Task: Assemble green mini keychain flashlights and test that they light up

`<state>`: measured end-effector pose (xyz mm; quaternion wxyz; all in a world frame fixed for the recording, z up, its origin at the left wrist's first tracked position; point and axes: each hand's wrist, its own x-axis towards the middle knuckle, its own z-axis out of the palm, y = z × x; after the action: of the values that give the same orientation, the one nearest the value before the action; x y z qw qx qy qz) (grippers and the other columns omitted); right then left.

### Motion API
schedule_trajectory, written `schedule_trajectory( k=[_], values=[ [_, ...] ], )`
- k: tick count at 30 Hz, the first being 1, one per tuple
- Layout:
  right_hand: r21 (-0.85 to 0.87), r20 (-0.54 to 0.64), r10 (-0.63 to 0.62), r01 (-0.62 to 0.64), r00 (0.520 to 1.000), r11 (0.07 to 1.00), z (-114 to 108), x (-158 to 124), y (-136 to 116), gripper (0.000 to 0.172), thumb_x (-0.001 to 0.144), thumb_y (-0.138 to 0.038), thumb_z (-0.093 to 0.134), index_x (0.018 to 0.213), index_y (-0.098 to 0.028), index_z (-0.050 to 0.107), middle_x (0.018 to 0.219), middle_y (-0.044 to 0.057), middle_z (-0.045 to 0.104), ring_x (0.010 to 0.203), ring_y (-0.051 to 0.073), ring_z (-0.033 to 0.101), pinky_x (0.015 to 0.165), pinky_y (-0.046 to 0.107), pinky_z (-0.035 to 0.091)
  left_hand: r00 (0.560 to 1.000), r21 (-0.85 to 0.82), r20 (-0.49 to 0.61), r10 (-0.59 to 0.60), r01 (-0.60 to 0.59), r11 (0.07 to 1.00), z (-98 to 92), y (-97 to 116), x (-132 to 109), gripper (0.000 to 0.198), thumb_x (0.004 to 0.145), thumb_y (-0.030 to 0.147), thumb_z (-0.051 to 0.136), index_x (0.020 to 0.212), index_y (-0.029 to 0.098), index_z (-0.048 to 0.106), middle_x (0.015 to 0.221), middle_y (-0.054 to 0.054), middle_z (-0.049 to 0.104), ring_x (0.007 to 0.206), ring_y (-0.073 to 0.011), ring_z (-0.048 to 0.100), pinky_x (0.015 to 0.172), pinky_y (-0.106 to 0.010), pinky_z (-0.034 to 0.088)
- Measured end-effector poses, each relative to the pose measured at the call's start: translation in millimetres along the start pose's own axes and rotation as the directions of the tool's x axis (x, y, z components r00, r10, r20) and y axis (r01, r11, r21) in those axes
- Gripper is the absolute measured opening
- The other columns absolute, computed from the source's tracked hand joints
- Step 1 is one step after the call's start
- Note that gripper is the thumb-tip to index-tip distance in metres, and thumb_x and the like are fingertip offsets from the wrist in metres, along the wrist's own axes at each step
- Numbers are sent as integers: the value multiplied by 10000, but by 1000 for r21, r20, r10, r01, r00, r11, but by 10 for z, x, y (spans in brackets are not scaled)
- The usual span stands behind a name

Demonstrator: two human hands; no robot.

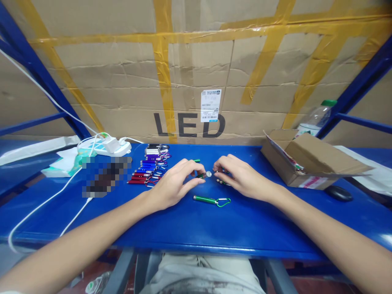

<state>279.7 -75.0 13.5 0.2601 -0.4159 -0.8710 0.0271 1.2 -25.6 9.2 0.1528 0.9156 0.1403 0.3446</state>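
My left hand [176,183] is closed, thumb and fingers pinching a small green tube with a round silver end [208,174], perhaps part of a penlight. Facing it, my right hand [240,175] has its fingers bent together; what they pinch, if anything, is too small to make out. Several small round metal pieces [218,181] lie beneath the right fingertips. Nearer me on the blue table rests a green penlight [206,199] with a carabiner clip [223,201]. Behind my left fingers, another green piece [196,160] is partly hidden.
Several penlights [148,165], black to red, lie in a row at left. Beyond them are a pixelated phone [107,177], cables and a power strip [110,146]. An open cardboard box [306,163], a black mouse [338,193] and a bottle [318,116] are at right.
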Motion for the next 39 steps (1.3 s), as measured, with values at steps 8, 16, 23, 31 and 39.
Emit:
schedule_trajectory(
  k=[8, 16, 23, 31, 39],
  values=[
    [13, -8, 11, -11, 1000, 1000, 1, 3, 1, 114, 1130, -320, 512, 1092, -243, 587, 1050, 94, 695, 960, 262, 613, 833, 385, 496, 1000, -8, -8, -7, 7, 1000, 0, 38, -3, 129, 1127, 314, 579, 1193, 215, 630, 1101, -65, 717, 962, -207, 613, 903, -344, 503],
    [10, 1, 5, -5, 1000, 1000, -4, 3, 0, 113, 1139, -310, 504, 1086, -240, 575, 1058, 92, 687, 968, 258, 606, 835, 378, 490, 1000, -27, 7, -9, 9, 1000, -20, 74, 18, 113, 1118, 282, 597, 1188, 212, 650, 1112, -62, 728, 977, -209, 584, 943, -360, 483],
    [12, 0, 5, -5, 1000, 1000, -4, -7, 1, 122, 1140, -319, 498, 1093, -244, 583, 1062, 91, 693, 964, 260, 608, 826, 380, 490, 999, -39, 3, -32, 32, 999, -30, 104, 31, 119, 1111, 291, 591, 1164, 212, 662, 1096, -66, 731, 974, -219, 583, 926, -369, 487],
    [2, 13, 5, -5, 1000, 1000, -9, -1, -10, 95, 1142, -291, 498, 1091, -241, 561, 1057, 85, 676, 968, 256, 598, 828, 369, 481, 1000, -68, -19, 1, -3, 998, -34, 120, 29, 91, 1091, 231, 618, 1165, 213, 667, 1112, -51, 731, 972, -205, 571, 933, -358, 476],
    [0, 4, -5, 5, 1000, 1000, -11, -1, -10, 115, 1145, -315, 494, 1093, -242, 567, 1057, 86, 681, 962, 259, 598, 836, 372, 478, 1000, -65, -25, 9, -11, 998, -37, 131, 31, 103, 1084, 226, 627, 1170, 206, 681, 1119, -56, 746, 998, -204, 602, 953, -369, 499]
  ],
)
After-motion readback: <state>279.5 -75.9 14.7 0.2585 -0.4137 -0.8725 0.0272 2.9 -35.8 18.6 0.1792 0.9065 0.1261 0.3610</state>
